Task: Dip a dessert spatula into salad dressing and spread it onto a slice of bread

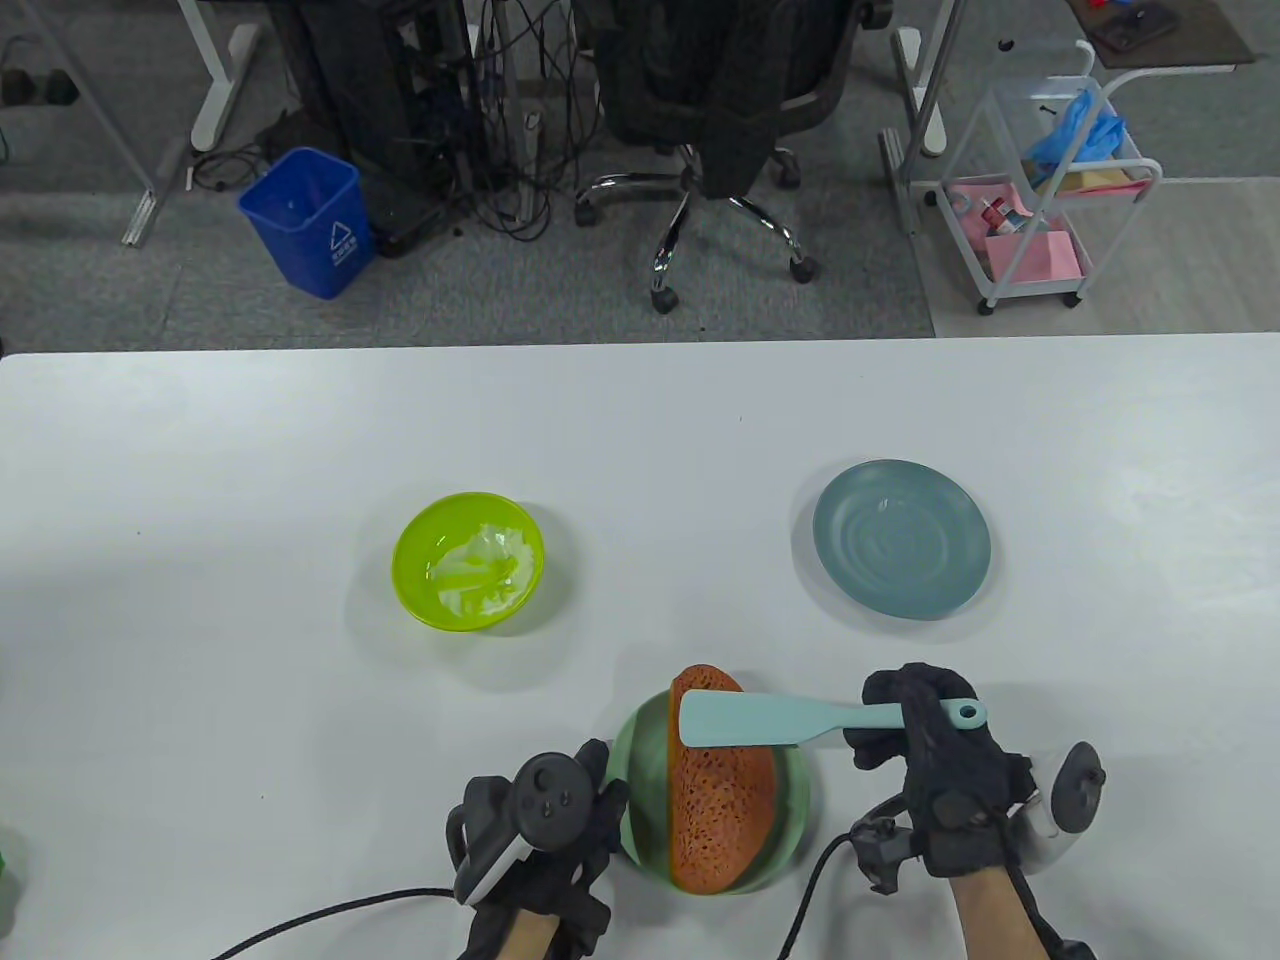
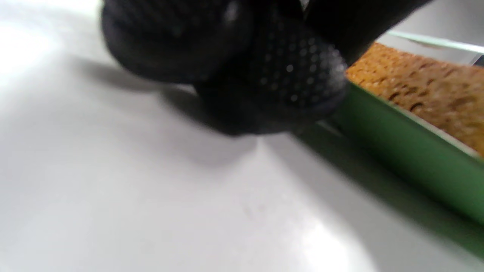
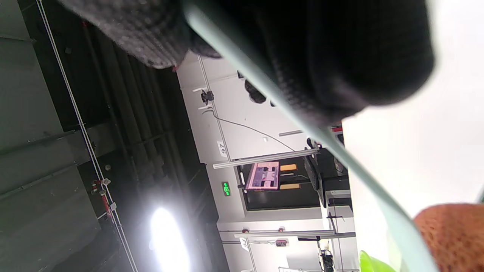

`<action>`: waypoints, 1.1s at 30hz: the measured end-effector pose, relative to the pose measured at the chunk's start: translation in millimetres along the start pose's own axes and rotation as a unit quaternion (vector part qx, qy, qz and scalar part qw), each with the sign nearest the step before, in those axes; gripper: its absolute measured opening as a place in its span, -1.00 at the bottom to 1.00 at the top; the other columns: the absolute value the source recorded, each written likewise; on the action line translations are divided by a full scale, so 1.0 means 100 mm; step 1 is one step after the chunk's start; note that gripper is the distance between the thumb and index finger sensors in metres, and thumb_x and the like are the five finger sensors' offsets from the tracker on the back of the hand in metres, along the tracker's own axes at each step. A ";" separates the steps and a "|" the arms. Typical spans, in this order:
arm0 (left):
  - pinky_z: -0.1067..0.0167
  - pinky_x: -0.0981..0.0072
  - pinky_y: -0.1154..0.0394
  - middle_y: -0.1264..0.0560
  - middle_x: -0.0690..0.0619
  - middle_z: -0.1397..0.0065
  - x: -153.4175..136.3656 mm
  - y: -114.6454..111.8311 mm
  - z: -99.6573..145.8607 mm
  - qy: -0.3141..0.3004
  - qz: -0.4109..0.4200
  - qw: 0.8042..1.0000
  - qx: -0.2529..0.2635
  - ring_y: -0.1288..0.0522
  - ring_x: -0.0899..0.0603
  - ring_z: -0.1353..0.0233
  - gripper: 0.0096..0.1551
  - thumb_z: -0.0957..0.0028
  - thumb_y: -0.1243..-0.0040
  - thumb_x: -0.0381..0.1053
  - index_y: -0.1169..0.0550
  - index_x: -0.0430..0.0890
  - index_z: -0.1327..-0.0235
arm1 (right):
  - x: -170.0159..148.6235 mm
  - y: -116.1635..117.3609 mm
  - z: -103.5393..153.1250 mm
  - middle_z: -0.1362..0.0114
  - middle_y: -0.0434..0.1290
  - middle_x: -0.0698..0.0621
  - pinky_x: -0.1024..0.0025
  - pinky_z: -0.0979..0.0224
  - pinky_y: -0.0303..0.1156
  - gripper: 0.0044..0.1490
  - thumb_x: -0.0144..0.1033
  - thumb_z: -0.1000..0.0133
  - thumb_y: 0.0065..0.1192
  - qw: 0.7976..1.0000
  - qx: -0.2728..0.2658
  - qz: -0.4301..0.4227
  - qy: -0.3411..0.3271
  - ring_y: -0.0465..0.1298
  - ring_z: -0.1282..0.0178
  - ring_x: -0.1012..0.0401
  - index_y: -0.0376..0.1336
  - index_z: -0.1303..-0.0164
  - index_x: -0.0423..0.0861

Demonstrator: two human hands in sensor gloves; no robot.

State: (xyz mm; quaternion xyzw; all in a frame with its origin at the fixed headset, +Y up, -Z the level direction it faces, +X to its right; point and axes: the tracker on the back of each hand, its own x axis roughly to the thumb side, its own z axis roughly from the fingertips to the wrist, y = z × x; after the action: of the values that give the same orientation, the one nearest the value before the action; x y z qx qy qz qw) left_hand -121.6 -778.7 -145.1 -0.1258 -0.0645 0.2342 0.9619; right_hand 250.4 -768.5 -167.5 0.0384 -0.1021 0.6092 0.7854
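The right hand (image 1: pixel 925 740) grips the spatula (image 1: pixel 800 716), its blade lying crosswise over the bread slice (image 1: pixel 722 800), the dressing bowl (image 1: pixel 468 560) up-left.

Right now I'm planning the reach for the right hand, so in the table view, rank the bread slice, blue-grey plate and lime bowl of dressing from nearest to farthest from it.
1. bread slice, just left of the right hand, under the spatula blade.
2. blue-grey plate, straight beyond the hand.
3. lime bowl of dressing, far off to the left.
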 end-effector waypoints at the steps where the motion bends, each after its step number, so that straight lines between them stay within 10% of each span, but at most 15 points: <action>1: 0.43 0.43 -0.76 -0.75 0.14 0.21 0.00 0.00 0.00 0.000 0.000 1.000 0.000 -0.79 0.12 0.43 -0.36 -0.27 -0.25 0.11 -0.50 -0.27 -0.44 | -0.01 0.01 0.00 -0.25 0.41 -0.30 0.15 0.20 0.69 -0.53 -0.10 -0.27 0.32 1.000 0.004 0.002 0.001 0.64 0.15 -0.24 0.27 -0.22 -0.13; 33: 0.43 0.43 -0.76 -0.74 0.14 0.21 0.00 0.00 0.00 0.000 -0.001 1.000 0.000 -0.79 0.13 0.43 -0.36 -0.27 -0.25 0.11 -0.50 -0.27 -0.44 | 0.34 -0.22 0.04 -0.25 0.37 -0.22 0.08 0.21 0.51 -0.57 -0.06 -0.30 0.15 0.995 -0.043 0.078 -0.044 0.53 0.15 -0.24 0.22 -0.22 -0.07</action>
State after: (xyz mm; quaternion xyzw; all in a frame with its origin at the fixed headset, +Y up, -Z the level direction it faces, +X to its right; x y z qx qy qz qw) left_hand -121.7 -778.6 -145.2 -0.1254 -0.0646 0.2331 0.9622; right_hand 279.3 -742.2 -154.9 0.0232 -0.1655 0.6617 0.7309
